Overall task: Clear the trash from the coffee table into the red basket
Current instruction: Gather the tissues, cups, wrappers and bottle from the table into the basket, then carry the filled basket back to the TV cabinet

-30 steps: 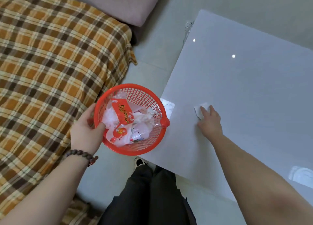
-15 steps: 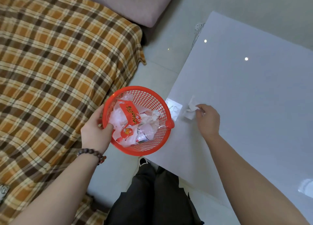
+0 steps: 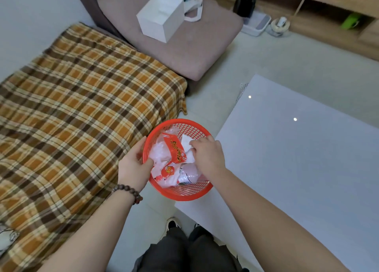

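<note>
I hold the red basket [image 3: 185,191] by its near-left rim with my left hand [image 3: 134,166], thumb hooked inside. The basket hangs beside the left edge of the tabletop [image 3: 297,169]. My right hand [image 3: 207,153] is over the basket, fingers pinched on a white tissue [image 3: 185,141] lying atop the wrappers [image 3: 174,148] inside. A plaid blanket [image 3: 71,111] lies left.

Bare forearms, brown bead bracelet [image 3: 128,191], dark trousers [image 3: 184,251].
</note>
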